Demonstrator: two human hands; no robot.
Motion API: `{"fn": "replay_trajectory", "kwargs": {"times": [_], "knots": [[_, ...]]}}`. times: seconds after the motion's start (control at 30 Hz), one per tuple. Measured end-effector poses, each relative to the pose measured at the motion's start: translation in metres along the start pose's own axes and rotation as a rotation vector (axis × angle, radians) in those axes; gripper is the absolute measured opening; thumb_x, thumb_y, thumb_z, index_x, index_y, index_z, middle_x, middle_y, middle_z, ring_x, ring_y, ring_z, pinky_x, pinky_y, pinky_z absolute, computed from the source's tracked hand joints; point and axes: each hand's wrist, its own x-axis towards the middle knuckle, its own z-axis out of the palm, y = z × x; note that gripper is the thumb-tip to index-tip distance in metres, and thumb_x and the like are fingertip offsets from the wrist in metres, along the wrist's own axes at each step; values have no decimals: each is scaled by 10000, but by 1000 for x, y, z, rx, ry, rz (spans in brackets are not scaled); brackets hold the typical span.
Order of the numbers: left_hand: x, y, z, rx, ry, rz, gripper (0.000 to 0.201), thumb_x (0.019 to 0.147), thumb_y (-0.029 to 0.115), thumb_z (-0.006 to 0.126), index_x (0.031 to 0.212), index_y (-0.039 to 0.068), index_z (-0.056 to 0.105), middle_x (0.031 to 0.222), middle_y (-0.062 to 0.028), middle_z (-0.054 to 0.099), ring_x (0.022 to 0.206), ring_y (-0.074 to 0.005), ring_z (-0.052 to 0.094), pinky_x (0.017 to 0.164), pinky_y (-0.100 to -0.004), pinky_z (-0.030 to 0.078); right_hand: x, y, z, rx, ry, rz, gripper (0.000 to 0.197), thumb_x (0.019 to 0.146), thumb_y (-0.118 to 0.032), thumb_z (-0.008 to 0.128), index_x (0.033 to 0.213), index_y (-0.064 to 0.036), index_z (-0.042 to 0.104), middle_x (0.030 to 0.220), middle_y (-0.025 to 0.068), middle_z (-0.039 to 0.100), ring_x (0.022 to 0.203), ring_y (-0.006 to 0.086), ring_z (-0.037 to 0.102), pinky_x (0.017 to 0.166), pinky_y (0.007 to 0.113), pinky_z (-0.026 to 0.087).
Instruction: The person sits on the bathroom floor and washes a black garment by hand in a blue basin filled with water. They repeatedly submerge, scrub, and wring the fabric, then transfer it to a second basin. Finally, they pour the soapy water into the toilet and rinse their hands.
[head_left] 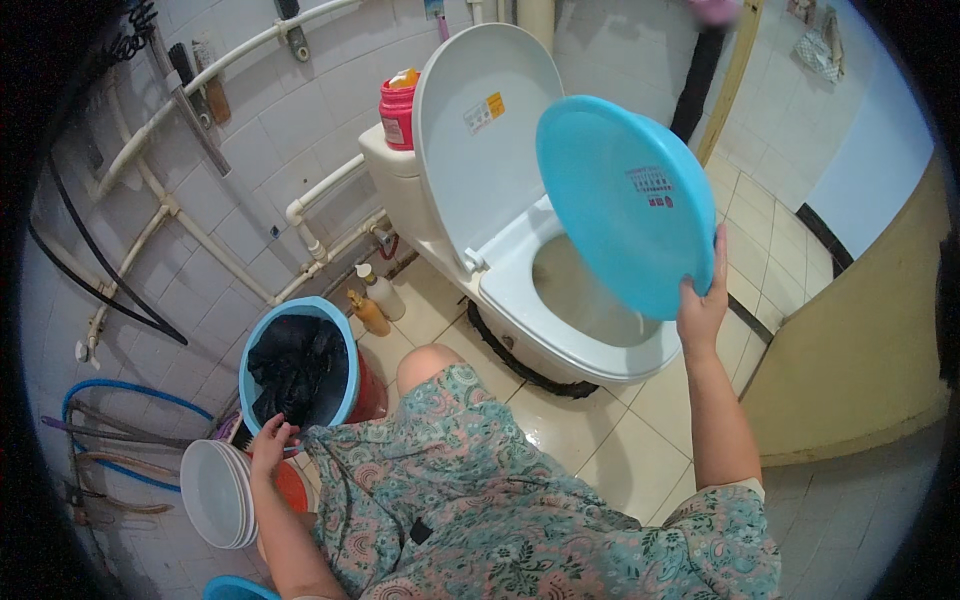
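My right hand (703, 312) grips the rim of a light blue plastic basin (620, 215), thumb on its inner side. The basin is tilted on edge above the right side of the white toilet (515, 285), hiding part of the bowl and seat. My left hand (270, 446) is low on the left with its fingers curled together. Its fingertips are beside the hem of the patterned dress (430, 460) and the near edge of a blue-rimmed bucket (352, 372). What they hold, if anything, I cannot make out. Crumpled black plastic (295, 355) lies inside the bucket.
The toilet lid (490, 130) stands raised against the tank, which bears a pink jar (397, 118). Two pump bottles (380, 294) stand on the tiled floor by the bucket. Stacked white basins (215, 495) are at lower left, near a blue hose (135, 385). Pipes run along the wall.
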Motion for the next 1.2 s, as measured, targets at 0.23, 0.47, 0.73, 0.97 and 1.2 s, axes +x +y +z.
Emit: {"fn": "replay_trajectory", "kwargs": {"times": [0.23, 0.47, 0.73, 0.97, 1.2], "knots": [[7, -14, -8, -29, 39, -18, 505, 922, 249, 520, 1358, 69, 338, 1090, -109, 601, 741, -153, 596, 618, -313, 512, 6, 5, -2, 178, 158, 129, 615, 716, 97, 441, 1322, -9, 416, 1418, 161, 337, 1294, 273, 356, 1044, 361, 303], [-2, 12, 2, -93, 102, 23, 452, 922, 229, 521, 1325, 67, 396, 1036, -82, 624, 744, -135, 594, 643, -293, 514, 23, 20, -44, 666, 477, 517, 578, 735, 98, 477, 1295, 6, 365, 1252, 160, 459, 1117, 304, 475, 934, 392, 414], [-73, 126, 43, -228, -154, 292, 448, 920, 218, 505, 1321, 40, 417, 1071, -51, 635, 780, -92, 596, 673, -221, 511, -7, -47, -15, 1096, 315, 919, 647, 742, 41, 517, 1341, 12, 277, 1306, 180, 380, 1186, 344, 393, 1028, 481, 336], [-111, 135, 65, -445, -698, 633, 666, 942, 267, 478, 1447, 79, 86, 1376, -187, 373, 1049, -239, 568, 764, -346, 538, -58, -125, 50, 656, -332, 581, 613, 783, -66, 568, 1328, 20, 302, 1293, 188, 385, 1198, 341, 393, 1013, 509, 336], [-135, 105, 17, -593, -388, 531, 755, 906, 419, 505, 1435, 120, 57, 1331, -181, 400, 1066, -273, 554, 756, -394, 551, -94, -184, 188, 1071, -610, 999, 580, 805, -57, 547, 1334, -12, 313, 1299, 176, 398, 1164, 325, 429, 1002, 496, 358]]}}
